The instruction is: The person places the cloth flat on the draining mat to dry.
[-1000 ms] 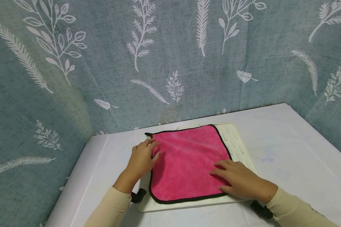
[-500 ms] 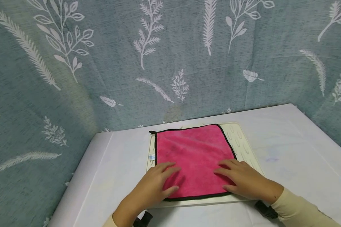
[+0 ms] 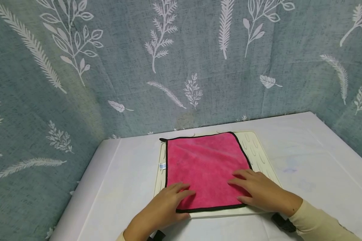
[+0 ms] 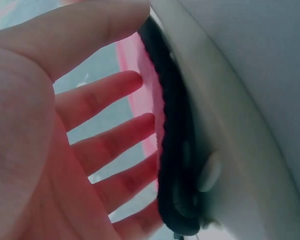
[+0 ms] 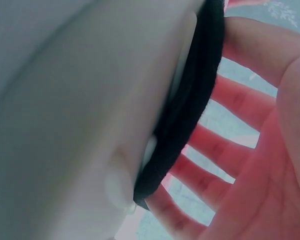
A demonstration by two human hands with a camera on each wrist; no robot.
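A pink cloth [image 3: 209, 167] with a black border lies spread flat over a cream mat [image 3: 259, 150] with raised oval marks. A small loop [image 3: 163, 139] sticks out at its far left corner. At its near left corner is my left hand [image 3: 164, 207], fingers spread and fingertips right at the pink surface. The left wrist view shows its thumb [image 4: 90, 35] by the black border [image 4: 172, 125]. My right hand [image 3: 259, 190] rests on the near right part, covering that corner. Seen from the right wrist, its fingers [image 5: 210, 185] are apart, with tips along the border.
The mat lies on a white-covered table [image 3: 313, 160]. A patterned blue-grey curtain [image 3: 181, 67] hangs behind and along both sides. A small white tag [image 3: 162, 166] shows at the cloth's left edge. Dark straps [image 3: 283, 222] sit at the wrists.
My left hand has moved from the cloth's far left corner down along its left side to the near left corner. The right hand stays in place. The head view has shifted slightly.
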